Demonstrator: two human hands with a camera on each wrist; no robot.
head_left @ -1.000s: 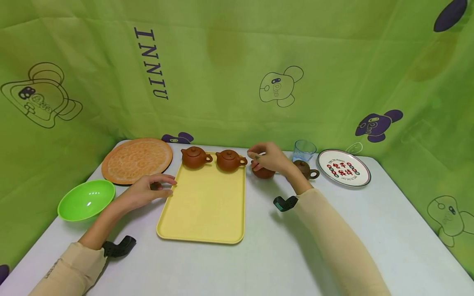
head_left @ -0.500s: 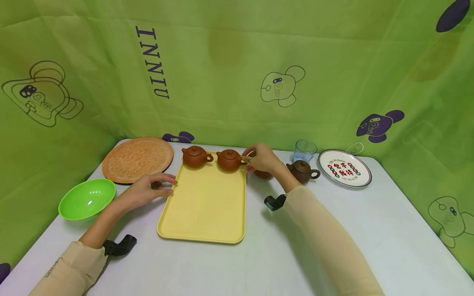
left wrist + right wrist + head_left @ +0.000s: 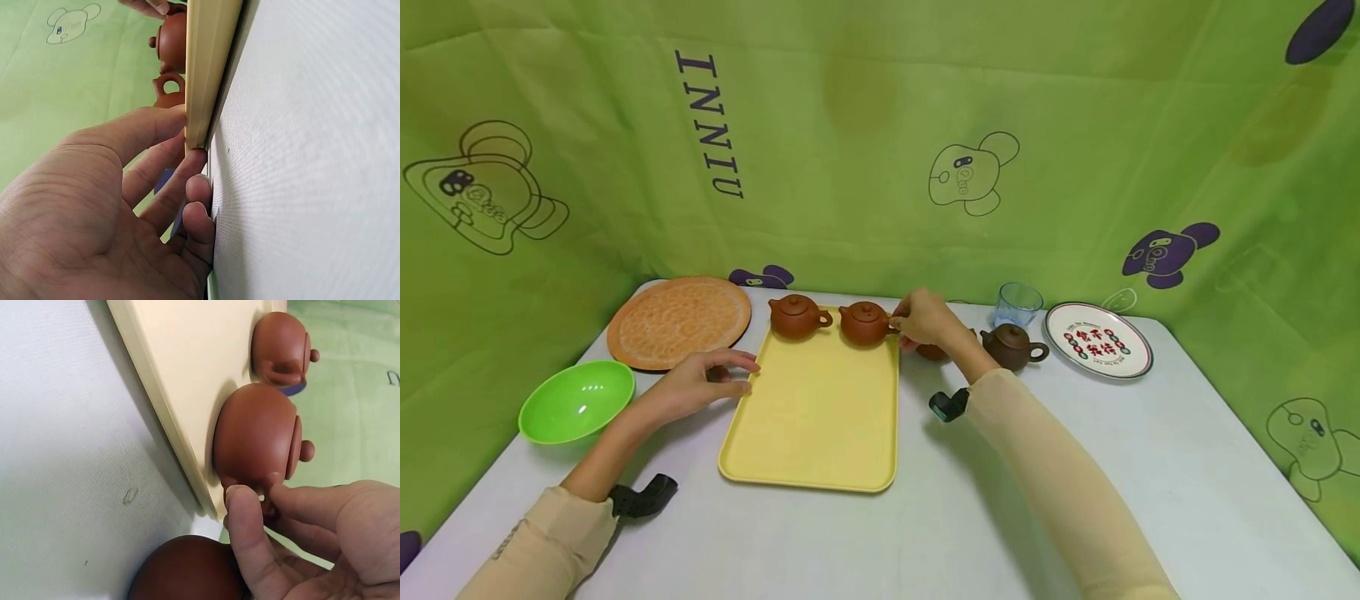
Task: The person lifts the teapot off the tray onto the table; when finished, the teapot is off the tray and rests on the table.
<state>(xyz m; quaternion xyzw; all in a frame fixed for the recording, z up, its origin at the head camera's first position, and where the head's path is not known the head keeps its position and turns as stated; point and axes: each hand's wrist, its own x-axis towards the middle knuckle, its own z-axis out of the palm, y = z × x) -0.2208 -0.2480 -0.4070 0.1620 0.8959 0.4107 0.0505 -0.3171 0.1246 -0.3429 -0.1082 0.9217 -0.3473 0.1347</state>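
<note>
brown teapot (image 3: 862,325) lies left of the nearer right hand (image 3: 929,320), which pinches its handle (image 3: 270,510); left hand (image 3: 688,390), fingers spread, touches the tray (image 3: 812,425).

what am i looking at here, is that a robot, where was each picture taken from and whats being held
No robot here: these are a person's bare left hand and right hand. The wide view comes from a camera worn on the head; the two close-ups come from cameras on the wrists, so things look turned sideways.

On the white table is a yellow tray bearing a left teapot and a right teapot. Further right are a partly hidden third teapot, a dark brown teapot, a blue cup and a plate. To the left are a green bowl and a round orange mat.

The left hand holds the tray's left edge; the right hand pinches the right teapot's handle.
</note>
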